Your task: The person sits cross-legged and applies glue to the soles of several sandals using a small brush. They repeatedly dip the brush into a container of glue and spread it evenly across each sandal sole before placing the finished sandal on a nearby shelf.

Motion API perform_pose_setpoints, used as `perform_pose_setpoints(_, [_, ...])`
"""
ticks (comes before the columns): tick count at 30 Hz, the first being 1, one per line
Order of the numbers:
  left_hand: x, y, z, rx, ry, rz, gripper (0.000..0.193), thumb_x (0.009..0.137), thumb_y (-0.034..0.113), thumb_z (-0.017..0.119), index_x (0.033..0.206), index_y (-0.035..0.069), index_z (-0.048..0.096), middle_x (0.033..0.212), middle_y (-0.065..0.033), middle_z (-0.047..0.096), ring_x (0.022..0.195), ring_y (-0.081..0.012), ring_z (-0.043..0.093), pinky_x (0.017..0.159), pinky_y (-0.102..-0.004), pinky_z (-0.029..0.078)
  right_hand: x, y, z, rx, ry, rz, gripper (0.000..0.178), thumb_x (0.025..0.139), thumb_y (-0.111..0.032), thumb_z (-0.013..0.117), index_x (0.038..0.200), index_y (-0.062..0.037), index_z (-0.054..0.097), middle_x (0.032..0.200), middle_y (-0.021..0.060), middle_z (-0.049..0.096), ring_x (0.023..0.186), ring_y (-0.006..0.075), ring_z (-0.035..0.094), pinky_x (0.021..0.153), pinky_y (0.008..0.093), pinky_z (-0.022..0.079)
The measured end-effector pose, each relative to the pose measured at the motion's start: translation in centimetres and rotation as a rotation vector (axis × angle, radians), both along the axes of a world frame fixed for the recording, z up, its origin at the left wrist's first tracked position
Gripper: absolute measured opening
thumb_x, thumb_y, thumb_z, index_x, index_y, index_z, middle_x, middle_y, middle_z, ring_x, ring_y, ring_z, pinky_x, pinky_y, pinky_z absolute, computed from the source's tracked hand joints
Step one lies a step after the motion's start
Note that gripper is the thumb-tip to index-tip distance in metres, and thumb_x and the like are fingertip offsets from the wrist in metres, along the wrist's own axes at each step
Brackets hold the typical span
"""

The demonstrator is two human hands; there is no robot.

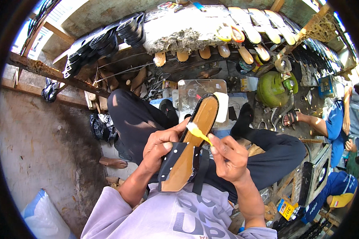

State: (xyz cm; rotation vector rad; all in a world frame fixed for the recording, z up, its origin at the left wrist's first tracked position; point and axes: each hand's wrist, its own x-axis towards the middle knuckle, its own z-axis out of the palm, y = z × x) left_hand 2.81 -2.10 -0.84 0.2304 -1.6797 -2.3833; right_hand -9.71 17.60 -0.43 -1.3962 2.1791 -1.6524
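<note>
An unfinished sandal (206,115) with a tan footbed, a dark rim and black straps dotted with white studs is held slantwise above my lap. My left hand (157,149) is closed on its left side, thumb against the black strap. My right hand (229,159) pinches the thin end of a small yellow-handled brush (202,137). The brush's white tip lies over the left part of the footbed; whether it touches the surface I cannot tell. A loose black strap (200,175) hangs beside the sandal, near my right hand.
Past my knees stands a clear plastic box (185,85). A green gas cylinder (273,89) is at the right, near another person's sandalled foot (292,117). Tan soles (243,53) and black shoe parts (131,30) line the far shelf. A wooden foot form (113,162) lies left.
</note>
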Motion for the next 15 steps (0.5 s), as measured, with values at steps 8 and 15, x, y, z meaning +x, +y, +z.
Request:
perform_pose_setpoints(8, [-0.1,0.4,-0.3,0.035,-0.024,0.032,0.03,0.083,0.024,0.047,0.069,-0.002,0.052,0.139,-0.0372,0.05,0.141,-0.0287,0.041,0.102,-0.0321,0.035,-0.6,0.8,0.4,0.062,0.067,0.024,0.035,0.078,0.006,0.066,0.112,-0.001,0.074,0.067,0.0081,0.058,0.05,0.0174,0.053,0.046,0.0287,0.041])
perform_pose_setpoints(15, [0.1,-0.2,-0.9,0.176,-0.07,0.051,0.028,0.082,0.026,0.048,0.071,0.0,0.052,0.131,-0.0332,0.058,0.127,-0.024,0.05,0.093,-0.0283,0.038,-1.5,-0.1,-0.7,-0.02,-0.114,-0.133,0.032,0.089,0.002,0.063,0.121,-0.0003,0.07,0.067,0.0089,0.055,0.053,0.0148,0.051,0.05,0.0294,0.041])
